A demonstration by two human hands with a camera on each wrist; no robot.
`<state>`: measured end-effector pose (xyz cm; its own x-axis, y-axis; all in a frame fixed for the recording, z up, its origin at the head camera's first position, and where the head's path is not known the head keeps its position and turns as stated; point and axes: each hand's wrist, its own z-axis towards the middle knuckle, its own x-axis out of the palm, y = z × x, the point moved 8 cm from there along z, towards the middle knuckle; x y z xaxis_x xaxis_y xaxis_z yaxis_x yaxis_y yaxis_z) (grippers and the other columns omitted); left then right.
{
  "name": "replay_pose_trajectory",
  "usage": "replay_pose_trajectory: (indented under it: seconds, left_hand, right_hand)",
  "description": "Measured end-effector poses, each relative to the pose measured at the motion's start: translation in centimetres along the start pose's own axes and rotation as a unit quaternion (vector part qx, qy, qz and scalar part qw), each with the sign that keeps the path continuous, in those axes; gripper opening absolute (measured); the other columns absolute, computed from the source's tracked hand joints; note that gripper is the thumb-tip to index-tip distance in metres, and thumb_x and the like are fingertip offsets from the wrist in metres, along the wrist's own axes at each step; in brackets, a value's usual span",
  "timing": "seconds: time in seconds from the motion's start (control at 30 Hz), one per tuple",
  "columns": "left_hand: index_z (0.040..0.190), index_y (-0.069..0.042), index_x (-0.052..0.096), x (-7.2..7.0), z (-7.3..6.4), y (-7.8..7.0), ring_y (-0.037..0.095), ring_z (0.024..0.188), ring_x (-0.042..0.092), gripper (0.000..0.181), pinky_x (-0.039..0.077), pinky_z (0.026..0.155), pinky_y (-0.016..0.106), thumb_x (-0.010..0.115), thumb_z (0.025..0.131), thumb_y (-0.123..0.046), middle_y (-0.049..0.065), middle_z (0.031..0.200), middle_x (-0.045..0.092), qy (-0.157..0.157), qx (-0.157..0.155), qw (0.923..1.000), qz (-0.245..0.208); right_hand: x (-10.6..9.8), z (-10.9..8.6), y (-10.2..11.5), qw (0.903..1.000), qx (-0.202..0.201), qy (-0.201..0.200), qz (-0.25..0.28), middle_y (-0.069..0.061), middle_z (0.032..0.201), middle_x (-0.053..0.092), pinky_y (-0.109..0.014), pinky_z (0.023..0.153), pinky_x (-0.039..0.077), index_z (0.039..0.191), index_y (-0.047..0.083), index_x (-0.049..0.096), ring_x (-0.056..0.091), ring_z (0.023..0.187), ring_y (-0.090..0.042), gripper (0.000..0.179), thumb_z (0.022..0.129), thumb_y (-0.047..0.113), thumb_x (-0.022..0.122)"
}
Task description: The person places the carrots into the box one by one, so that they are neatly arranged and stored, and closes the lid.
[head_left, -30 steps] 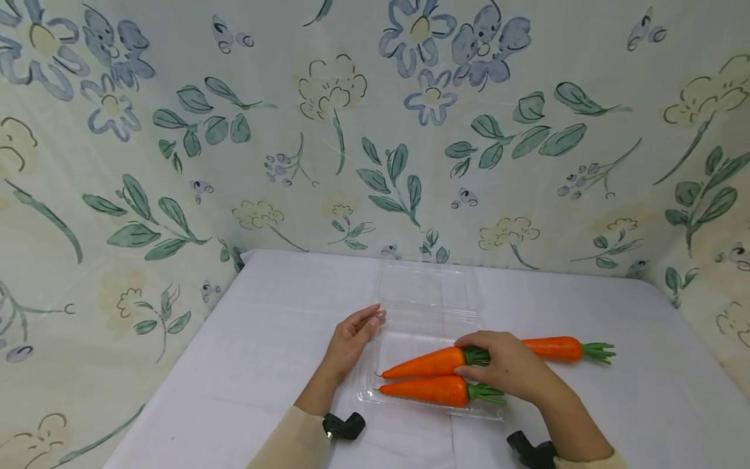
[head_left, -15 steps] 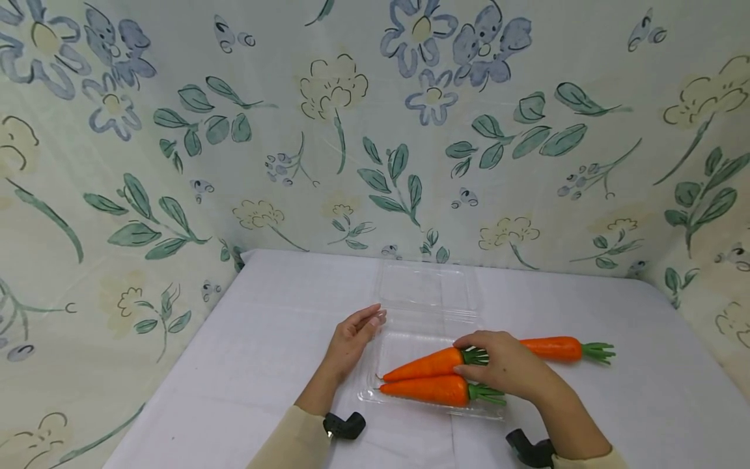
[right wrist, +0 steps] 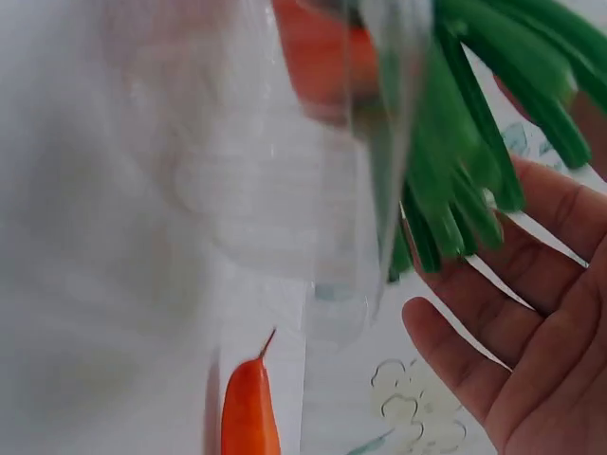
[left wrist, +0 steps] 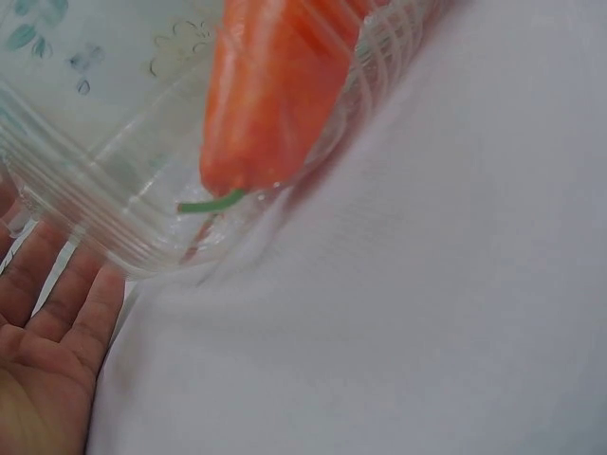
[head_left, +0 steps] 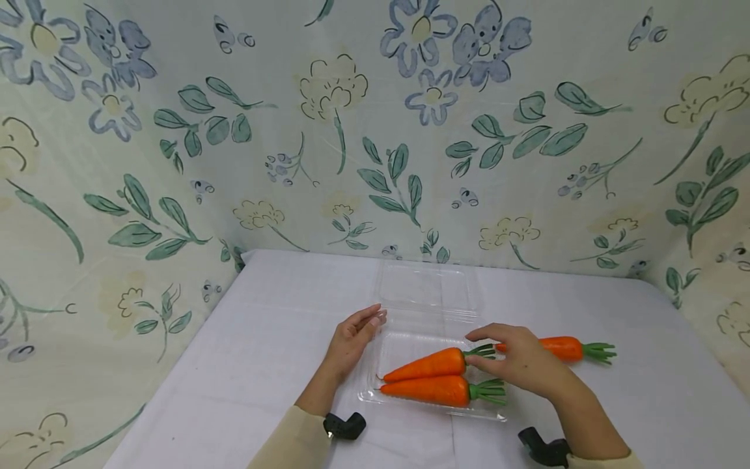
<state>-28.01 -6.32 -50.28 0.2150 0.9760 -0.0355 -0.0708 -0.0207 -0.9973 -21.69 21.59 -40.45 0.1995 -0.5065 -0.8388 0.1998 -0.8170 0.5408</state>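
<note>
Carrot [head_left: 430, 365] unmoved, right grip [head_left: 521, 359] drawn back

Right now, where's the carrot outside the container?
In the head view, the loose carrot lies on the white table, right of the clear container, partly hidden by the right hand.

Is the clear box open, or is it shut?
Open: the lid lies beyond the base, not over it, so the two carrots in the base are uncovered.

Two carrots [head_left: 430, 391] in the container [head_left: 401, 345], another carrot [head_left: 567, 348] at right.
</note>
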Motion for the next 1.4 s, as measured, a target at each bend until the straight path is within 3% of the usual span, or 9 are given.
replay_pose_trajectory:
  seconds: [0.23,0.63,0.73,0.83,1.0,1.2,1.27,1.4]
  left_hand:
    - [0.146,-0.013,0.056,0.1,-0.1,-0.3,0.024,0.132,0.062,0.046,0.051,0.106,0.022,0.06,0.104,-0.031,0.006,0.141,0.066,-0.002,-0.002,1.0,0.001]
    - [0.145,-0.014,0.057,-0.1,0.1,0.1,0.024,0.131,0.063,0.046,0.052,0.107,0.025,0.06,0.104,-0.033,0.005,0.14,0.067,-0.004,0.001,0.9999,0.013]
    - [0.146,-0.013,0.056,-0.1,0.0,0.1,0.024,0.131,0.063,0.046,0.052,0.107,0.025,0.06,0.104,-0.032,0.006,0.14,0.067,-0.004,-0.001,0.9999,0.012]
    - [0.146,-0.012,0.056,-0.1,0.0,0.0,0.023,0.131,0.063,0.047,0.052,0.107,0.025,0.06,0.104,-0.032,0.005,0.14,0.067,-0.004,-0.002,1.0,0.009]
    - [0.145,-0.013,0.057,0.0,0.0,-0.1,0.023,0.132,0.062,0.046,0.051,0.107,0.024,0.06,0.104,-0.032,0.005,0.14,0.067,-0.004,-0.001,1.0,0.008]
    - [0.145,-0.014,0.057,0.0,0.0,-0.3,0.024,0.132,0.062,0.044,0.051,0.106,0.023,0.059,0.104,-0.03,0.006,0.14,0.066,-0.002,-0.004,1.0,-0.002]
    - [0.146,-0.013,0.056,0.0,-0.1,-0.3,0.024,0.132,0.062,0.044,0.051,0.106,0.023,0.059,0.104,-0.029,0.007,0.141,0.066,-0.002,-0.003,1.0,-0.003]
    - [0.145,-0.013,0.057,0.0,-0.1,-0.3,0.024,0.132,0.062,0.044,0.051,0.106,0.023,0.06,0.104,-0.028,0.008,0.141,0.066,-0.005,-0.002,1.0,0.001]
  right_hand:
    - [-2.7,-1.1,-4.1,0.9974,0.051,-0.052,-0.001,-0.015,0.136,0.066,-0.073,0.099,0.046,0.126,0.016,0.071,0.054,0.129,-0.045,0.053,0.088,0.053,0.076]
    - [-6.5,-3.4,-15.2,0.9827,0.164,-0.087,0.003,-0.031,0.149,0.048,-0.079,0.096,0.039,0.138,0.007,0.061,0.036,0.133,-0.056,0.073,0.093,0.064,0.063]
    - [-7.2,-4.0,-17.7,0.9788,0.187,-0.083,-0.005,-0.036,0.152,0.04,-0.079,0.094,0.038,0.141,0.007,0.057,0.034,0.132,-0.059,0.078,0.092,0.068,0.06]
    - [-7.1,-4.1,-19.5,0.9789,0.197,-0.051,-0.016,-0.04,0.154,0.033,-0.081,0.095,0.035,0.146,0.006,0.051,0.03,0.132,-0.063,0.086,0.09,0.071,0.06]
    - [-5.6,-4.0,-21.4,0.9778,0.206,0.028,-0.024,-0.044,0.155,0.021,-0.087,0.096,0.028,0.156,0.007,0.036,0.02,0.133,-0.068,0.103,0.084,0.075,0.064]
    - [-4.9,-3.9,-21.8,0.9785,0.204,0.031,-0.009,-0.045,0.154,0.02,-0.09,0.096,0.015,0.155,0.003,0.035,0.003,0.136,-0.075,0.103,0.085,0.071,0.067]
    - [-4.8,-3.8,-21.7,0.9779,0.207,0.028,-0.012,-0.045,0.154,0.021,-0.09,0.096,0.016,0.155,0.002,0.036,0.007,0.137,-0.073,0.104,0.084,0.072,0.067]
    - [-4.8,-3.8,-21.7,0.9734,0.227,0.026,-0.019,-0.044,0.151,0.029,-0.085,0.097,0.029,0.153,0.001,0.038,0.026,0.13,-0.066,0.11,0.08,0.078,0.066]
